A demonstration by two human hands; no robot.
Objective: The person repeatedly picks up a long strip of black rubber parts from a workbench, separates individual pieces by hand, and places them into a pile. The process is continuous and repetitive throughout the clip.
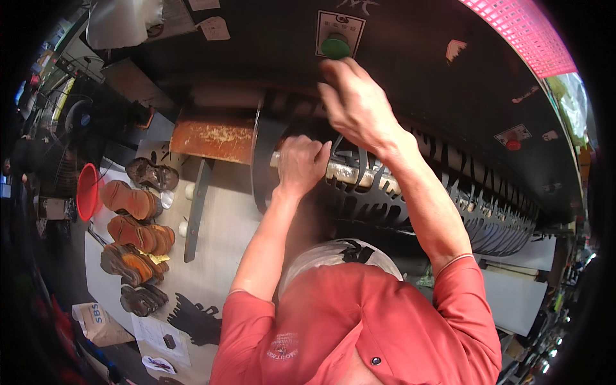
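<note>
My left hand (300, 164) is closed in front of the dark machine, over a pale metal bar (346, 173); what its fingers hold is hidden. Black sheet strips with cut-out shapes (372, 208) hang around that bar, to the right of the hand. My right hand (360, 106) is raised above and to the right of the left one, fingers apart and holding nothing. Its fingertips are at the lower edge of a green push button (335, 46) on the dark panel; whether they press it I cannot tell.
A red button (513, 145) is farther right on the panel. Stacks of brown shaped pieces (131, 200) lie on the table at left, beside a red bowl (89, 192). Nearer are a jagged black sheet (192, 319) and a paper bag (101, 325). A pink basket (523, 32) stands top right.
</note>
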